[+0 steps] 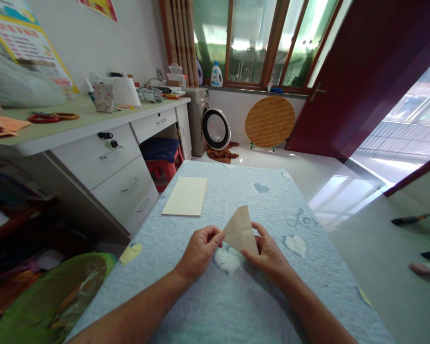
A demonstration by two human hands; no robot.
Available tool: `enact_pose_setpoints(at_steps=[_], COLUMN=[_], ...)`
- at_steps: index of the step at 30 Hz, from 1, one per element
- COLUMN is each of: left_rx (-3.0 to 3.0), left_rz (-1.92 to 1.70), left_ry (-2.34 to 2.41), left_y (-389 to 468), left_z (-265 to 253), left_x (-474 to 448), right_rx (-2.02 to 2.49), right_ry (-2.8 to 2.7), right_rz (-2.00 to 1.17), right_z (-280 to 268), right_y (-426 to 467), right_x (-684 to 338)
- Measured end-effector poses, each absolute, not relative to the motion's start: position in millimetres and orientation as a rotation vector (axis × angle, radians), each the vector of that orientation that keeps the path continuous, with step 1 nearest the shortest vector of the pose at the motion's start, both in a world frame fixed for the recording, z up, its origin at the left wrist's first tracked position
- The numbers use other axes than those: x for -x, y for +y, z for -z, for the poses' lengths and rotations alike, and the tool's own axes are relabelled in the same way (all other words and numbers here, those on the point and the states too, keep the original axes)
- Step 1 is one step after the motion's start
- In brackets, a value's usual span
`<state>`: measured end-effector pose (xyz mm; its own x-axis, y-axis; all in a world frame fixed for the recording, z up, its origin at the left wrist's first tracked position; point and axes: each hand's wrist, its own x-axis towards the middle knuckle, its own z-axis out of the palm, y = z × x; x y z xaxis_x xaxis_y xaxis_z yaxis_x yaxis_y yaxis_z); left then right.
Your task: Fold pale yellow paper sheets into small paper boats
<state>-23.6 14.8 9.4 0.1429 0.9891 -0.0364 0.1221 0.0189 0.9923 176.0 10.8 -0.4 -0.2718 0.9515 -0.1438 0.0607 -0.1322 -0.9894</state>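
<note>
A folded piece of cream paper (241, 230), roughly triangular with crease lines across it, is held up just above the table between both hands. My left hand (201, 248) pinches its left corner between thumb and fingers. On the other side my right hand (267, 251) grips the right edge, thumb at the lower front and fingers behind it. Beyond my left hand lies a flat stack of cream paper sheets (185, 196) on the blue quilted tablecloth (236, 306).
Along the left runs a white desk (107, 138) bearing scissors (53, 117) and other items. A red stool (165, 157) is tucked beneath it. A green-rimmed bin (107, 262) stands at lower left. Farther off are a washing machine (199, 102) and a round wooden tabletop (270, 122).
</note>
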Motion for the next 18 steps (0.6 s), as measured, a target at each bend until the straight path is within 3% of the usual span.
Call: enact_pose_setpoints(at_steps=[9, 18], left_rx=[-1.312, -1.411], left_rz=[-1.097, -0.953], left_ry=[1.239, 1.154], left_y=[15.4, 13.7], left_z=[-6.6, -4.2], left_x=[26.7, 30.0], right_rx=[1.077, 0.986], right_ry=[-1.279, -1.255], right_rz=[-1.465, -1.479], right_z=[2.7, 2.6], right_y=[13.7, 11.7], right_x=[-187.6, -187.6])
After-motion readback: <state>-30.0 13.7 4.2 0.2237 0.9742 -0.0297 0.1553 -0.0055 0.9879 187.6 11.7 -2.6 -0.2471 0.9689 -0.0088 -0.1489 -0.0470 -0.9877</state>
